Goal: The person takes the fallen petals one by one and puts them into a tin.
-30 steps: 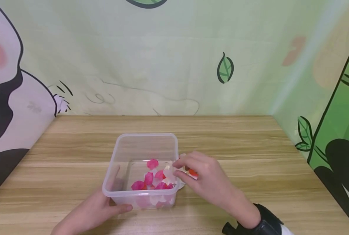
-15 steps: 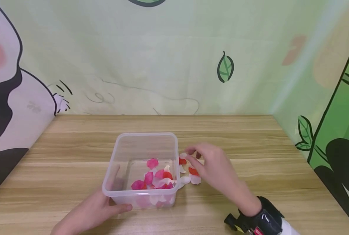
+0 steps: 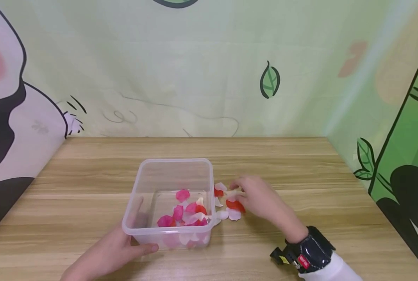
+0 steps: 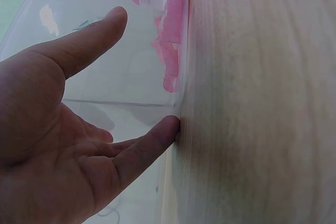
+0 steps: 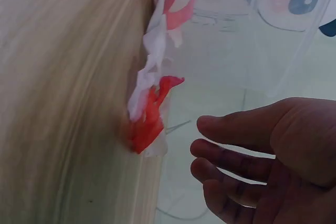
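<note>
Your left hand (image 3: pixel 114 249) rests against the near-left corner of the clear plastic box (image 3: pixel 172 171), which stands on the wooden worktop (image 3: pixel 300 175) a little left of centre. In the left wrist view the fingers (image 4: pixel 94 38) lie straight and spread flat on the box wall, the thumb low against the base where it meets the worktop; the hand presses the box rather than wrapping around it.

Inside the box lies a loose heap of petals (image 3: pixel 186 214), mostly pink with some white and one red, gathered towards the near-right part of the floor.

Your right hand (image 3: pixel 259 199) hovers just to the right of the box, over a small scatter of red and white loose petals (image 3: pixel 230 208) that lie on the worktop close against the box's right wall. In the right wrist view the fingers (image 5: pixel 236 153) are loosely curved and apart, with nothing between them, and the loose petals (image 5: pixel 149 114) sit a short way from the fingertips. From the head view I cannot tell whether the fingertips touch any petal.

A dark wrist strap (image 3: pixel 309 251) sits on your right forearm.
</note>
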`<act>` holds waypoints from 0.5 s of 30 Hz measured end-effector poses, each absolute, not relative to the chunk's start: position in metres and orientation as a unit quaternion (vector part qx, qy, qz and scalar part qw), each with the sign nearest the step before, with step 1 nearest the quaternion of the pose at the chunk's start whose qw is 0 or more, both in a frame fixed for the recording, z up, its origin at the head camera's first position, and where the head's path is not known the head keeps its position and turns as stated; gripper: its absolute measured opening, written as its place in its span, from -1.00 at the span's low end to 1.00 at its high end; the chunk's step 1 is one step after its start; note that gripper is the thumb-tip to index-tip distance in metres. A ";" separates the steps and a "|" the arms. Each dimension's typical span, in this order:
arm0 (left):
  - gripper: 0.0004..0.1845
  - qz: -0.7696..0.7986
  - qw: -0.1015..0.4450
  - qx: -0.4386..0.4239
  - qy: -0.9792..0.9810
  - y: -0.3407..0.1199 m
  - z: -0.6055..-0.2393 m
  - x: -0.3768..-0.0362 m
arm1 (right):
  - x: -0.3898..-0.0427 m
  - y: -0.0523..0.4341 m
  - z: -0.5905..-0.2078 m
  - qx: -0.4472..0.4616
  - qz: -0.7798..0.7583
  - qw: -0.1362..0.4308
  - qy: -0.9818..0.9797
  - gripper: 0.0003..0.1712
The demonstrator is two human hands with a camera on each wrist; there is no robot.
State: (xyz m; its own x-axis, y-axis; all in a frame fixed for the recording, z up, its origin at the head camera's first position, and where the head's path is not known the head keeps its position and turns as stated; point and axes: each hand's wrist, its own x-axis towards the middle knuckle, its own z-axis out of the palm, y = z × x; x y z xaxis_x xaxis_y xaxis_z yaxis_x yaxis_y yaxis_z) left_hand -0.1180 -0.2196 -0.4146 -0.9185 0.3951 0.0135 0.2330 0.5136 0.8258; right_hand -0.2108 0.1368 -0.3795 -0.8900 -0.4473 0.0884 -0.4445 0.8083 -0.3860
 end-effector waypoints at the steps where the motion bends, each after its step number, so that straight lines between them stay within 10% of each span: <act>1: 0.26 0.458 0.090 0.180 0.866 -0.220 -0.415 -0.118 | -0.211 0.137 -0.381 -0.235 -0.195 0.009 0.952 -0.75; 15: 0.25 0.460 0.079 0.189 0.864 -0.219 -0.415 -0.117 | -0.213 0.138 -0.390 -0.223 -0.147 0.064 0.962 -0.71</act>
